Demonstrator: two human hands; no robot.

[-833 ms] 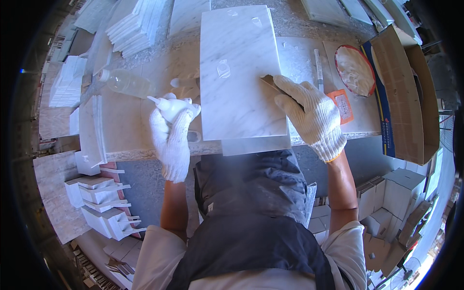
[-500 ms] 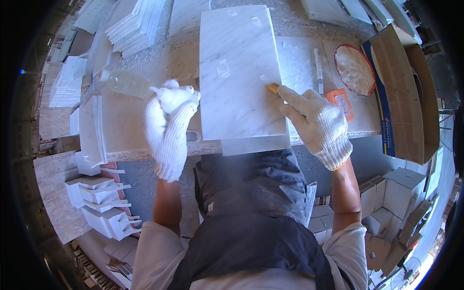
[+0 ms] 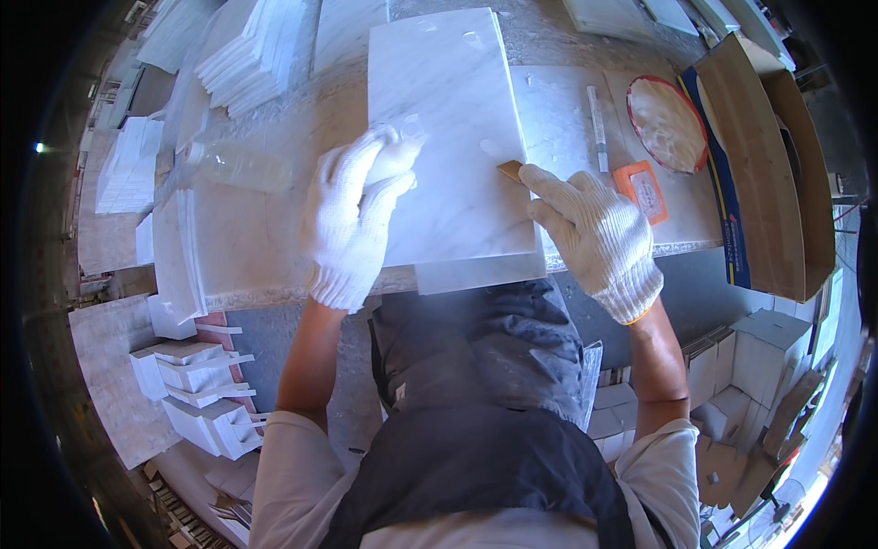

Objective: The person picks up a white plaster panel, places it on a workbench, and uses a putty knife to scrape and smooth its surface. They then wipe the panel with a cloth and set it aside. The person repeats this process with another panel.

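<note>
White bottle (image 3: 393, 163) and tan piece (image 3: 511, 170) at the slab (image 3: 448, 91)

My gloved left hand (image 3: 355, 215), left of the frame's centre, is closed around the white bottle, over the slab's left edge. My gloved right hand (image 3: 599, 229), right of centre, has thumb and fingers pinched together on the flat tan piece at the slab's right edge; I cannot tell whether its tip touches the stone. The grey-veined slab lies upper centre, with clear blobs on its face.

At the upper right, an orange packet (image 3: 640, 192) bears a pale label with print too small to read. Beyond it, pale lettering runs down the carton's (image 3: 759, 174) blue strip. A slim tube (image 3: 598, 128) and a red-rimmed bowl (image 3: 629, 114) of white stuff lie near the packet.
</note>
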